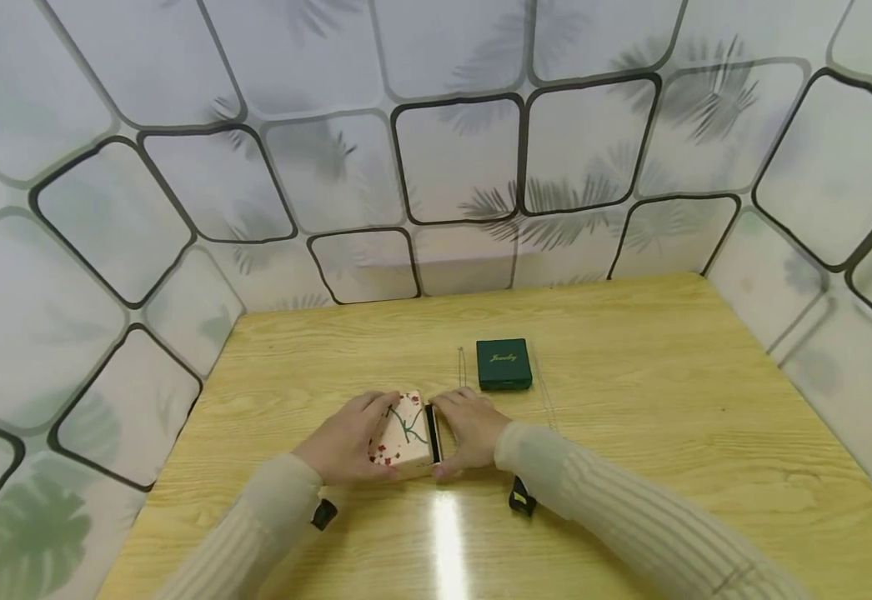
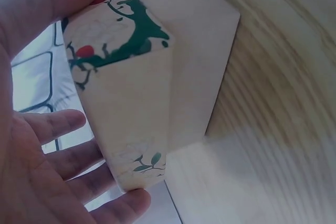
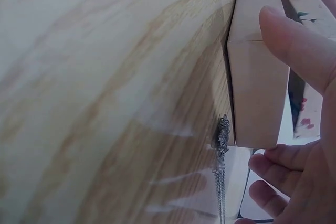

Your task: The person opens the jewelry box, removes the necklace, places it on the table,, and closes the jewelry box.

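A cream box lid (image 1: 404, 429) with red blossoms and a green branch lies under my left hand (image 1: 344, 440) in the head view. That hand grips it with the thumb along one edge and the fingers along another. Its plain beige box base (image 3: 256, 90) fills the right of the right wrist view. There my right hand (image 3: 310, 103) holds the base between thumb and fingers. A dark strip shows between lid and base on the right-hand side. Close by the base, a silver chain (image 3: 221, 148) lies on the wooden table (image 3: 105, 93).
Behind my right hand sits a dark green jewelry box (image 1: 503, 367) with gold lettering. A thin chain (image 1: 544, 392) runs along the table to its right. Patterned cloth walls (image 1: 458, 158) border the table at the back and both sides.
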A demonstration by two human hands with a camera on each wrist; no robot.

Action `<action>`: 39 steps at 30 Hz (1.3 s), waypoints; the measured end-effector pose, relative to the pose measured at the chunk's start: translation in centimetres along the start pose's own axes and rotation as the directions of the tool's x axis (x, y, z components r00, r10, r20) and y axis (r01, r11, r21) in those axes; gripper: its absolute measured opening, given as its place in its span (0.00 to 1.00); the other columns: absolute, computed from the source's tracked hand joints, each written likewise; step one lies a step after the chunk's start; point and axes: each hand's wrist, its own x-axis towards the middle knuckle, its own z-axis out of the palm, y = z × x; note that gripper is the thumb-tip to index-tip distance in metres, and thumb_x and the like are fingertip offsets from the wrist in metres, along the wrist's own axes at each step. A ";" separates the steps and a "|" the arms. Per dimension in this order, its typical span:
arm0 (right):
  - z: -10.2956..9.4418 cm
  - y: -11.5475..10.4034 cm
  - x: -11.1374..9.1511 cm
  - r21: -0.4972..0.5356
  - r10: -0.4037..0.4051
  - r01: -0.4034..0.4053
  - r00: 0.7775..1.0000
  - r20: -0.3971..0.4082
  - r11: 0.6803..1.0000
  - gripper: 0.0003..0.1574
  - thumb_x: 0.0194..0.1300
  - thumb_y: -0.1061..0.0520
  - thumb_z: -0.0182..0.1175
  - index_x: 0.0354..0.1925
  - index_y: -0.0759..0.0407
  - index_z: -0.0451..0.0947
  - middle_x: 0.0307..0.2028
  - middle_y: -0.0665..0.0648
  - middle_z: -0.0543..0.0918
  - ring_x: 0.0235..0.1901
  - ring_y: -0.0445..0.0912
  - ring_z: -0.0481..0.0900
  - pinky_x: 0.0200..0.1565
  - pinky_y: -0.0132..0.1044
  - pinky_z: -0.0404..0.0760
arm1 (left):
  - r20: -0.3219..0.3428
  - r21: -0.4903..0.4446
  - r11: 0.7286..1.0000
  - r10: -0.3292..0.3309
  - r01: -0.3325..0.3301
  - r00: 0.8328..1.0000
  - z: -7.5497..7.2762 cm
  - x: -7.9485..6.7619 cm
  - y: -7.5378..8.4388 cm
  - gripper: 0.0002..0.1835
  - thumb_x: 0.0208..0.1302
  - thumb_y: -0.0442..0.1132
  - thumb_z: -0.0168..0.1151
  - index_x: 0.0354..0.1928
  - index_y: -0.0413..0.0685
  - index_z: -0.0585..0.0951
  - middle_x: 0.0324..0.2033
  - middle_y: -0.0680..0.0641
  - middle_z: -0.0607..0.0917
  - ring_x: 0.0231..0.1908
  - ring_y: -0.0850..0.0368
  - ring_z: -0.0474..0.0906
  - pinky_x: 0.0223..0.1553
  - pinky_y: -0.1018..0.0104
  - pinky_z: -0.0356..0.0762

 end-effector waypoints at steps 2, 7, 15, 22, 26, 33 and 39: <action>0.0 -0.1 0.0 0.006 -0.001 0.001 1.000 -0.003 1.000 0.71 0.40 0.28 0.73 0.72 0.57 0.55 0.69 0.53 0.63 0.68 0.51 0.55 0.66 0.52 0.58 | 0.010 0.004 1.000 0.005 -0.005 1.000 0.2 0.2 0.2 0.59 0.43 0.60 0.77 0.73 0.46 0.56 0.64 0.44 0.66 0.62 0.49 0.65 0.59 0.54 0.70; 0.1 -0.1 0.0 0.016 0.003 -0.003 1.000 -0.006 1.000 0.72 0.40 0.28 0.73 0.73 0.57 0.54 0.68 0.53 0.63 0.68 0.51 0.55 0.66 0.51 0.58 | 0.027 0.006 1.000 0.007 -0.007 1.000 0.6 0.6 0.4 0.59 0.44 0.60 0.76 0.74 0.47 0.55 0.65 0.42 0.65 0.63 0.47 0.63 0.58 0.52 0.70; 0.2 0.4 -0.1 -0.019 0.011 -0.011 1.000 0.011 1.000 0.78 0.39 0.22 0.69 0.74 0.61 0.49 0.70 0.57 0.59 0.69 0.54 0.53 0.69 0.50 0.53 | 0.044 -0.003 1.000 0.001 -0.001 0.999 1.0 1.0 0.4 0.59 0.44 0.61 0.76 0.74 0.47 0.55 0.66 0.42 0.64 0.64 0.47 0.63 0.60 0.52 0.68; -0.3 0.3 -0.1 -0.001 -0.033 0.033 0.999 -0.012 0.999 0.80 0.39 0.20 0.67 0.75 0.60 0.45 0.72 0.56 0.57 0.70 0.54 0.52 0.69 0.51 0.52 | 0.046 -0.007 1.000 -0.011 0.011 0.999 1.3 0.9 0.4 0.62 0.41 0.62 0.76 0.74 0.46 0.54 0.68 0.41 0.61 0.66 0.45 0.61 0.61 0.51 0.67; -0.5 0.0 0.0 0.008 -0.036 0.035 0.999 0.009 0.999 0.79 0.39 0.21 0.68 0.75 0.59 0.46 0.71 0.54 0.58 0.69 0.52 0.54 0.69 0.51 0.52 | 0.026 0.015 1.000 -0.024 0.024 0.999 1.6 0.5 -0.1 0.65 0.39 0.65 0.75 0.74 0.44 0.54 0.70 0.37 0.58 0.67 0.42 0.58 0.61 0.49 0.67; -0.4 -0.1 0.1 0.008 -0.004 0.004 0.999 0.036 1.000 0.77 0.39 0.23 0.69 0.75 0.57 0.48 0.71 0.54 0.59 0.70 0.52 0.53 0.68 0.53 0.54 | 0.005 -0.020 0.998 -0.063 0.063 0.998 1.9 -0.5 -1.1 0.62 0.38 0.61 0.77 0.73 0.43 0.56 0.67 0.42 0.64 0.65 0.46 0.62 0.61 0.51 0.67; -0.2 0.0 0.2 0.013 0.000 -0.001 0.999 0.046 1.000 0.76 0.40 0.23 0.69 0.75 0.57 0.49 0.71 0.54 0.58 0.70 0.53 0.53 0.68 0.54 0.53 | 0.001 -0.048 0.997 -0.061 0.060 0.998 2.2 -0.6 -1.3 0.61 0.39 0.59 0.78 0.72 0.43 0.58 0.66 0.42 0.65 0.65 0.45 0.63 0.62 0.50 0.66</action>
